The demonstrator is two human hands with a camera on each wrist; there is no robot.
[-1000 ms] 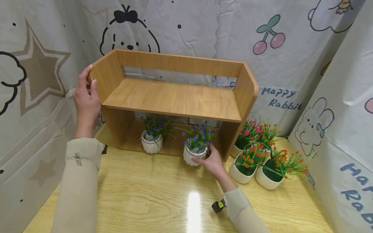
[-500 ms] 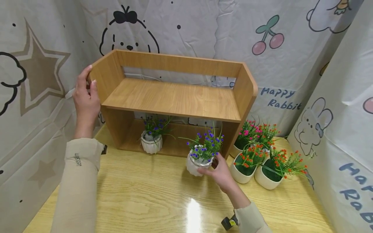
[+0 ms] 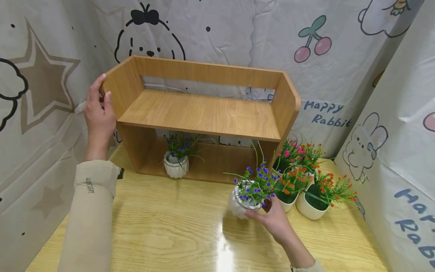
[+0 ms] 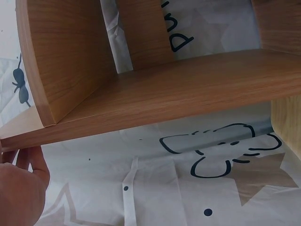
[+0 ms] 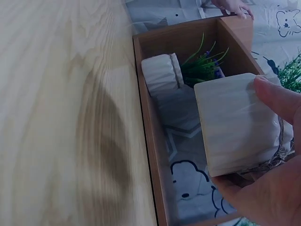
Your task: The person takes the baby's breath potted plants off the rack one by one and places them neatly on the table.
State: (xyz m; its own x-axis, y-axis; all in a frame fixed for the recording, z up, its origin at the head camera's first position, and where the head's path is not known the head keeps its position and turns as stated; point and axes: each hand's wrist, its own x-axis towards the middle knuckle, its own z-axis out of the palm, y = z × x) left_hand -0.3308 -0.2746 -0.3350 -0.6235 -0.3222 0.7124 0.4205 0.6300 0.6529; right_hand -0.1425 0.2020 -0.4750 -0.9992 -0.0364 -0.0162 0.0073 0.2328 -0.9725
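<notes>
My right hand (image 3: pixel 276 221) grips a white ribbed pot (image 3: pixel 239 204) of purple artificial flowers, thumb on the near side. The pot is lifted off the table in front of the shelf's right end; its pale base (image 5: pixel 235 125) faces the right wrist camera. My left hand (image 3: pixel 99 122) rests its fingers against the outer side of the wooden shelf's (image 3: pixel 200 113) left panel; in the left wrist view the fingertips are partly hidden by the panel. A second white pot of purple flowers (image 3: pixel 176 168) stands in the lower compartment, toward the left.
Right of the shelf stand several white pots with orange and pink flowers, such as an orange one (image 3: pixel 312 206); the held plant partly covers others. A light wooden table (image 3: pixel 163 226) lies in front. Printed cloth (image 3: pixel 231 34) hangs behind and at both sides.
The held flower pot has come out of the lower compartment's right part, moving toward me and to the right with my right hand. My left hand stays at the shelf's left panel.
</notes>
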